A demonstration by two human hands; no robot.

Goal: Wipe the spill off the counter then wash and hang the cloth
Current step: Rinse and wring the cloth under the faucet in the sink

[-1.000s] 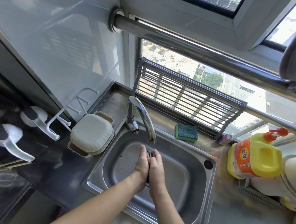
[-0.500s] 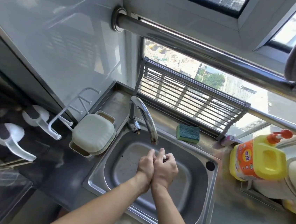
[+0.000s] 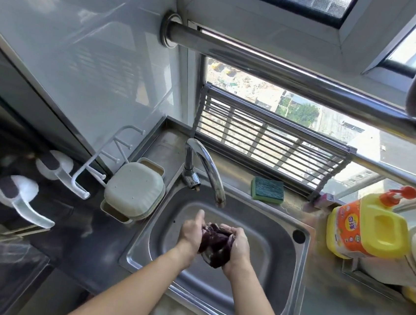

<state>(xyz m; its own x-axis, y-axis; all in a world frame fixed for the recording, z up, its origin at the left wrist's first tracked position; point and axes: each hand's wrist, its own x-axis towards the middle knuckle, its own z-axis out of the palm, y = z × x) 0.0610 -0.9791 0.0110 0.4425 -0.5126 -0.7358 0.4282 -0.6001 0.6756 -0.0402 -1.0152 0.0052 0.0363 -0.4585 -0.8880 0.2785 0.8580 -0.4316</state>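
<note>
A: Forearms came up from the near edge, and both hands met over the sink point(image 3: 302, 247). What were they doing?

B: The left hand point(image 3: 190, 231) and the right hand point(image 3: 237, 245) were closed on the cloth point(image 3: 214, 245), one on each side. It was a dark, purplish wad, bunched between the palms, held above the basin and not touching the bottom.

A: Was it under the tap point(image 3: 207, 167)?

B: Just below and a little nearer than the spout. I could not tell whether water was running.

A: And left of the basin?

B: A cream lidded box point(image 3: 134, 193) sat on the dark counter point(image 3: 70, 235), touching the sink's rim. Beside it a white hook rack point(image 3: 90, 170) stuck out from the wall, and further left were two white hooks point(image 3: 25, 199) on the glossy panel.

A: Behind the sink?

B: A green sponge point(image 3: 267, 189) lay flat on the ledge, right of the tap. Behind it a slatted rack point(image 3: 267, 140) leaned against the window.

A: On the right?

B: A yellow bottle point(image 3: 369, 228) with an orange label and a red pump stood past the sink's far right corner.

A: Higher up?

B: A steel rail point(image 3: 288, 68) ran across the window, with something grey hung on it at the right edge.
</note>
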